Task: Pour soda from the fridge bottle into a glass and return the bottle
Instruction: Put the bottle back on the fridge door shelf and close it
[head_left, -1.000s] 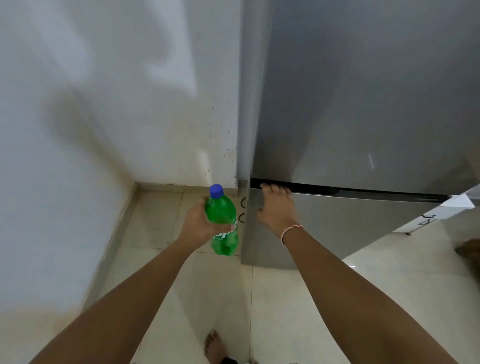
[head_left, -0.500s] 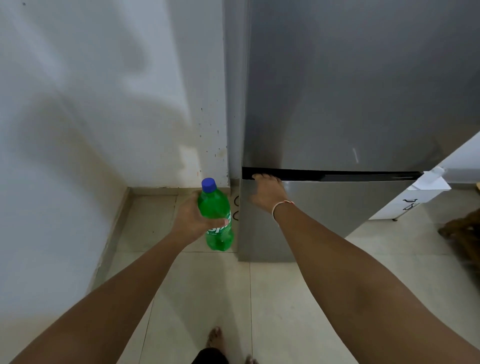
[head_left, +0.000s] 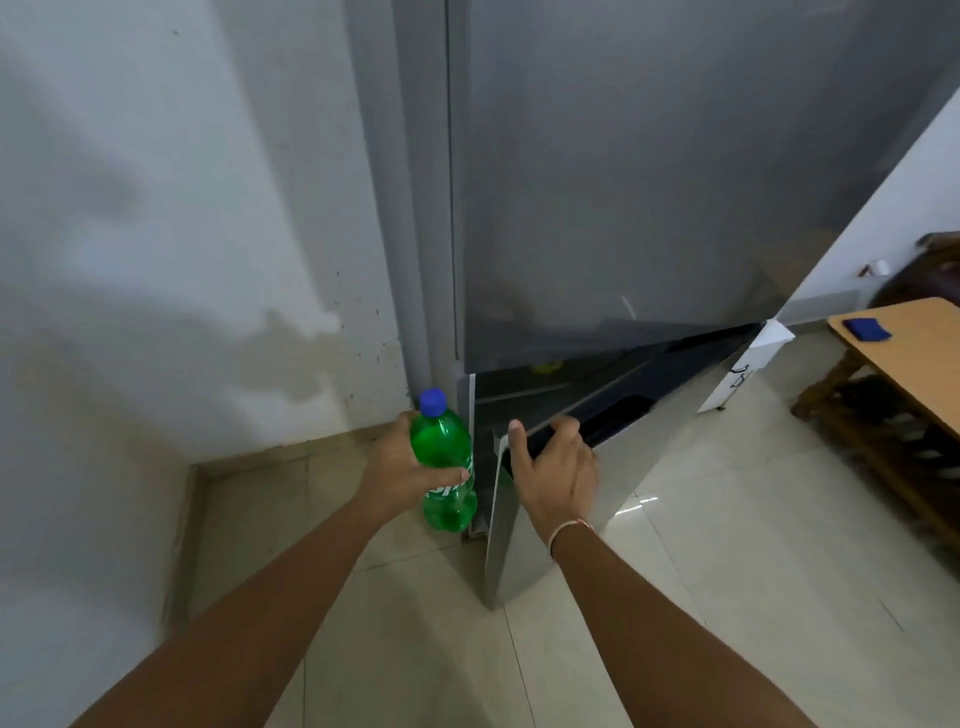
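Observation:
My left hand (head_left: 400, 465) grips a green soda bottle (head_left: 447, 467) with a blue cap, held upright just left of the fridge's lower corner. My right hand (head_left: 553, 470) clasps the top edge of the lower fridge door (head_left: 566, 545), which stands partly swung out toward me. The tall grey fridge (head_left: 649, 182) fills the upper middle; its upper door is shut. Through the gap I see a dark interior with something yellow (head_left: 545, 368) inside. No glass is in view.
A stained white wall (head_left: 182, 234) and its skirting run along the left. A wooden table (head_left: 904, 358) with a blue cloth (head_left: 866, 329) stands at the right, a white cabinet (head_left: 743, 369) beside the fridge. Pale floor tiles (head_left: 753, 545) lie below.
The lower fridge door was shut under my right hand; now it is pulled partly out. The bottle stays in my left hand. My view has shifted, showing the table at right.

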